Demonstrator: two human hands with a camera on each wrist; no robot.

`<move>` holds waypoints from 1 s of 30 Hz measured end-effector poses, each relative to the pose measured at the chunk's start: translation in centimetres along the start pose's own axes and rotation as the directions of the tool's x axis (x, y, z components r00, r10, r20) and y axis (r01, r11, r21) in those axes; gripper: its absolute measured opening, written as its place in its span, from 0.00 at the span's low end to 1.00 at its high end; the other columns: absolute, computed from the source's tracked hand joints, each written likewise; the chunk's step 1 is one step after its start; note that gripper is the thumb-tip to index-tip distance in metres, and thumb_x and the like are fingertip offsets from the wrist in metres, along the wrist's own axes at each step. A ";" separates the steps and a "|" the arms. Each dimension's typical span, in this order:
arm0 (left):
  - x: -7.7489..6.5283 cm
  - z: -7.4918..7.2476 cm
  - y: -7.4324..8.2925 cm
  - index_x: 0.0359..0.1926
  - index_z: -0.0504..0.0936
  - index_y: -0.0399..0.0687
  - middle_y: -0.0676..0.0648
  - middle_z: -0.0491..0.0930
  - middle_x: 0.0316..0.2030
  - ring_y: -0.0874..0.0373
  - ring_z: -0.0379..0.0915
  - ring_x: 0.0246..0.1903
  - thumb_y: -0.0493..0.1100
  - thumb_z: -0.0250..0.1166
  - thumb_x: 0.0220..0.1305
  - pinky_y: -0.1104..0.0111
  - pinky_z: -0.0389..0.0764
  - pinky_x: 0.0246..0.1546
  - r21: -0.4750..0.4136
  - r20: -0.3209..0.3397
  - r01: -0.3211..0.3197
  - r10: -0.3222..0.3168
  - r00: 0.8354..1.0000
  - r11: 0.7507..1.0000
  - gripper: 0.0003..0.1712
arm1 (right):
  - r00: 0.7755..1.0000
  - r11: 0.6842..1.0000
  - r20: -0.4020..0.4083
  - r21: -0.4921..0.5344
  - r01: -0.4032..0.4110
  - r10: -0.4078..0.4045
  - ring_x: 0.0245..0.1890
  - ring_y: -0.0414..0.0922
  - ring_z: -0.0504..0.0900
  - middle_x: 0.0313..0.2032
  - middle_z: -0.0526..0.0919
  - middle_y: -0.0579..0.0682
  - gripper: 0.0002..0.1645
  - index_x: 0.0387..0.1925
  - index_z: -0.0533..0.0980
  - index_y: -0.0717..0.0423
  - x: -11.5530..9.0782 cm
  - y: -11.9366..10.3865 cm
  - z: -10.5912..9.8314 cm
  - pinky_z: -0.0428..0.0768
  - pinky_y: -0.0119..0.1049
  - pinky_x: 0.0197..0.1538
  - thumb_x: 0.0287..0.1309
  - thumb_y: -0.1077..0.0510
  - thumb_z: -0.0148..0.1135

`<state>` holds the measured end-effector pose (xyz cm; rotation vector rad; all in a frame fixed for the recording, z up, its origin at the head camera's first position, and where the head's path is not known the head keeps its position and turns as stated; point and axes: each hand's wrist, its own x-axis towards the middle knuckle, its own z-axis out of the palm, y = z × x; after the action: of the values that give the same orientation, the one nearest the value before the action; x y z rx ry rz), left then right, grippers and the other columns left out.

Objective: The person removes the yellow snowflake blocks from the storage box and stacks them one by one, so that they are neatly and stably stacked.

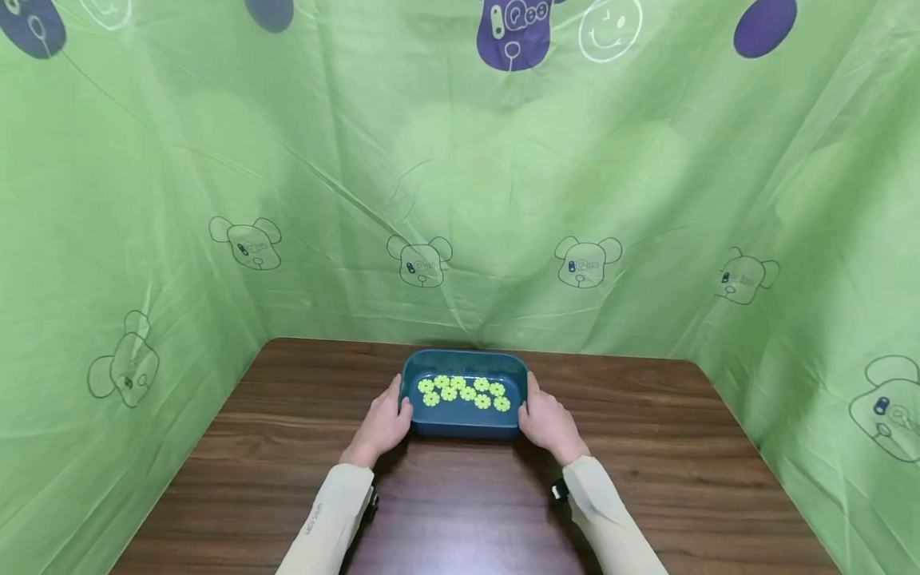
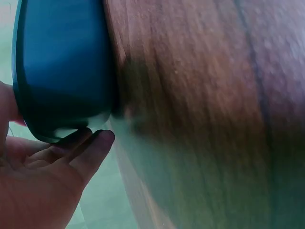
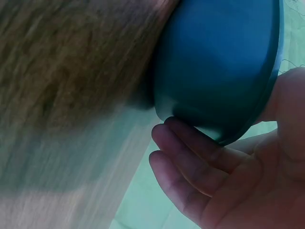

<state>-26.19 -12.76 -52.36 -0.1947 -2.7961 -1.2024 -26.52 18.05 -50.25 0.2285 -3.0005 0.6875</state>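
Both hands hold a dark blue rectangular plastic basin with rounded corners, one at each short end. My left hand grips the left end, thumb at the rim and fingers against the outer wall. At the opposite end, my right hand has the same hold. Several small yellow-green flower-shaped pieces lie spread over the basin's floor. In the left wrist view, fingertips touch the basin's outside low down; the right wrist view shows fingers at the other end wall. Whether its base touches the table cannot be told.
A brown wood-grain table lies beneath the basin, which is near the far edge. Green printed cloth hangs behind the table and along both sides. Dark devices are strapped at both wrists, below pale sleeves.
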 end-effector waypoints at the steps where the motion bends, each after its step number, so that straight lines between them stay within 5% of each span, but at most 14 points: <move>1: 0.0 -0.1 -0.1 0.76 0.53 0.26 0.28 0.60 0.73 0.37 0.60 0.73 0.41 0.51 0.73 0.48 0.64 0.71 0.000 -0.004 -0.001 0.001 1.000 1.000 0.37 | 1.000 1.000 0.002 0.003 0.002 -0.002 0.42 0.56 0.87 0.59 0.80 0.66 0.42 0.76 0.52 0.72 0.1 -0.1 0.1 0.83 0.55 0.40 0.66 0.59 0.52; 11: 0.0 -1.1 -1.5 0.76 0.55 0.27 0.28 0.62 0.73 0.37 0.61 0.72 0.39 0.52 0.72 0.47 0.65 0.71 -0.031 -0.036 0.029 -0.030 0.999 0.999 0.36 | 0.999 0.997 0.027 0.069 0.017 -0.019 0.42 0.53 0.84 0.63 0.77 0.67 0.43 0.77 0.47 0.72 0.6 -1.6 1.2 0.82 0.51 0.43 0.67 0.60 0.49; 17: 0.1 -1.8 -1.9 0.75 0.56 0.28 0.28 0.63 0.72 0.36 0.62 0.71 0.39 0.52 0.71 0.46 0.64 0.71 -0.071 -0.055 0.053 -0.057 0.997 0.996 0.36 | 0.999 0.994 0.023 0.108 0.024 -0.027 0.58 0.58 0.81 0.68 0.72 0.68 0.43 0.77 0.46 0.73 0.9 -2.4 1.6 0.80 0.54 0.56 0.69 0.60 0.48; 30: 0.1 -1.8 -2.0 0.76 0.57 0.33 0.29 0.65 0.71 0.36 0.64 0.70 0.40 0.52 0.71 0.45 0.66 0.70 -0.091 -0.080 0.109 -0.116 0.990 0.990 0.36 | 0.999 0.999 -0.024 0.037 0.033 -0.032 0.62 0.64 0.77 0.65 0.73 0.71 0.42 0.75 0.54 0.73 1.2 -3.3 1.4 0.76 0.57 0.63 0.66 0.59 0.53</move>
<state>-26.56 -15.47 -52.56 0.0086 -2.7170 -1.3241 -27.18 14.33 -49.99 0.2685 -2.9567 0.7390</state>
